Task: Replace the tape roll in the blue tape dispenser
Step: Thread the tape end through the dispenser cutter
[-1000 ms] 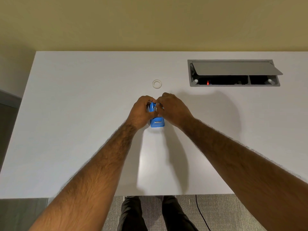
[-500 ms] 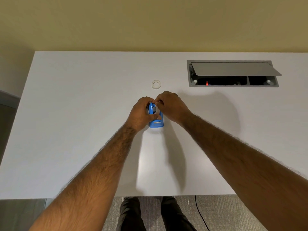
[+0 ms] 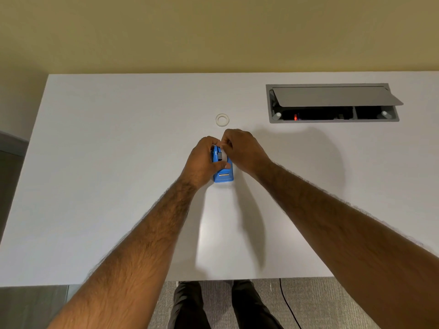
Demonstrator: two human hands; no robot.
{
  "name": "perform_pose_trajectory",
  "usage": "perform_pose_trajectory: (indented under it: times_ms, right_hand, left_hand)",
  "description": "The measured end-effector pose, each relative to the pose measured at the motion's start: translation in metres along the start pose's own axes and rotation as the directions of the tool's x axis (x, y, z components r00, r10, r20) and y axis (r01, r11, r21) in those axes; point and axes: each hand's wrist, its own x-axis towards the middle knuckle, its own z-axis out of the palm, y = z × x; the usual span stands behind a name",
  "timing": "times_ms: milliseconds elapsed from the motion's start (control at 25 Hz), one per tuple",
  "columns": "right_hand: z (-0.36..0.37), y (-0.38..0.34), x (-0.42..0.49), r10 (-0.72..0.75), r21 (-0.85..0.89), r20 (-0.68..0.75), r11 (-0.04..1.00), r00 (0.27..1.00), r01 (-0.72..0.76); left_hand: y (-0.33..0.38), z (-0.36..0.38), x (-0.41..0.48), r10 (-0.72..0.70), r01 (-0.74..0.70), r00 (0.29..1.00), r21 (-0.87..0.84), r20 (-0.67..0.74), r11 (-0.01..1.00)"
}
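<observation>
Your left hand (image 3: 203,160) grips the blue tape dispenser (image 3: 223,175) from its left side. The fingers curl round the far flank and the thumb lies across the body near the middle. Your right hand (image 3: 243,150) comes in from the right with its fingers curled tight, the tips pinching the tape roll (image 3: 224,156), a pale piece sitting in the top of the dispenser. A small dark part (image 3: 219,154) shows just beside the roll, between your two hands; it is too small to identify. Your knuckles hide how deep the roll sits.

The dispenser stands on the white table (image 3: 118,162), near its middle. The end nearest you bears a small grey strip. Both forearms reach in over the near edge.

Beyond your hands, near but not touching, a loose ring (image 3: 222,120) lies flat on the table, pale with an open centre. At far right a grey cable box (image 3: 268,103) is sunk in the tabletop, its lid (image 3: 332,97) tilted up and a red light (image 3: 295,117) inside the dark recess.

Behind the table is a yellowish wall (image 3: 213,32). Below the near edge are grey carpet (image 3: 320,305), a black cable (image 3: 288,305) lying on it, and your legs in dark trousers (image 3: 187,305).
</observation>
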Motion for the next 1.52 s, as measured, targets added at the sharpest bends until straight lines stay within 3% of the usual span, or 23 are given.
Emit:
perform_pose_trajectory:
  times_ms: [560,960,1320,1520]
  right_hand:
    - [-0.001,0.004,-0.011,-0.062,0.035,-0.001,0.997,0.998,0.062]
    - [0.009,0.016,-0.038,-0.242,-0.128,-0.123,0.966,0.962,0.226]
    - [0.007,0.004,-0.023,-0.139,-0.114,-0.124,0.986,0.982,0.125]
    - [0.004,0.004,-0.025,-0.173,-0.16,-0.071,0.974,0.982,0.16]
  left_hand:
    - [-0.004,-0.002,-0.005,0.025,-0.026,1.0,-0.072,-0.019,0.997]
    - [-0.005,0.002,-0.003,0.009,-0.01,0.999,-0.033,-0.034,0.999]
    - [-0.001,0.001,-0.004,0.029,-0.03,0.999,-0.025,-0.035,0.999]
    - [-0.002,0.002,-0.004,0.036,-0.037,0.998,-0.018,-0.044,0.999]
